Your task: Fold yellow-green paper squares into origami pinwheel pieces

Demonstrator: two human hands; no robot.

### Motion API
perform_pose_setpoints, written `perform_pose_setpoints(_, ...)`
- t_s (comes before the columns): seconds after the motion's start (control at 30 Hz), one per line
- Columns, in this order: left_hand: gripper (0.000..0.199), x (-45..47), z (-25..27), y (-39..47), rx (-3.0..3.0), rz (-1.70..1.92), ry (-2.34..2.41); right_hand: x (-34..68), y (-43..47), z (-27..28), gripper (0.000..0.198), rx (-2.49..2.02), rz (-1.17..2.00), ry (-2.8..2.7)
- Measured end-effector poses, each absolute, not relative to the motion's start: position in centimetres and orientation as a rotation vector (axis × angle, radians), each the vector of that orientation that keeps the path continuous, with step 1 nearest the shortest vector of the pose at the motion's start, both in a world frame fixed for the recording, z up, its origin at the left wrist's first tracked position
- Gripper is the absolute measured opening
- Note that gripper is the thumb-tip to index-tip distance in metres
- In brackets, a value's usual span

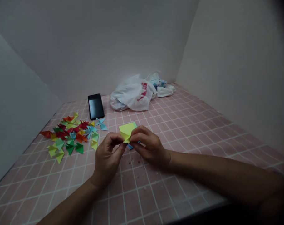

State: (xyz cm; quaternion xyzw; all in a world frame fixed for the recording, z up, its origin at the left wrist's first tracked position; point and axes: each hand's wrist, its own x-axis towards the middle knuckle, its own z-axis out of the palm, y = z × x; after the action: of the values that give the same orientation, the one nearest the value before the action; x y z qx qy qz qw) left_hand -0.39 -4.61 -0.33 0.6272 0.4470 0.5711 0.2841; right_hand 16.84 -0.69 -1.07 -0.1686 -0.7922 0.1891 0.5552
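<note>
Both hands meet over the pink checked table top (184,125), pinching a small yellow paper piece (126,130) that is partly folded. My left hand (108,157) grips its lower left edge with thumb and fingertips. My right hand (146,145) holds its right side from above. A bit of blue paper (129,147) shows beneath the hands; what it is stays hidden.
A heap of folded paper triangles (69,136) in red, green, yellow, orange and blue lies to the left. A black phone (95,106) rests behind it. A white plastic bag (132,93) sits at the back by the white walls. The table's near edge runs bottom right.
</note>
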Motion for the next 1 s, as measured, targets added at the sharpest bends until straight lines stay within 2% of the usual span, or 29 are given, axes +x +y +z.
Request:
perform_pose_setpoints(0.33,0.017,-0.35,0.02,-4.65,1.729,1.615,1.102,16.82,-0.6,-1.08,0.013,-0.395,0.435,-1.841)
perform_pose_setpoints(0.73,0.016,-0.05,0.3,-4.13,1.285,1.579,0.985,16.78,-0.51,-0.86,0.014,-0.439,0.404,-1.823)
perform_pose_setpoints(1.0,0.018,-0.27,0.42,-4.51,1.557,1.628,0.96,16.71,-0.35,-0.93,0.025,-0.473,0.429,-1.8)
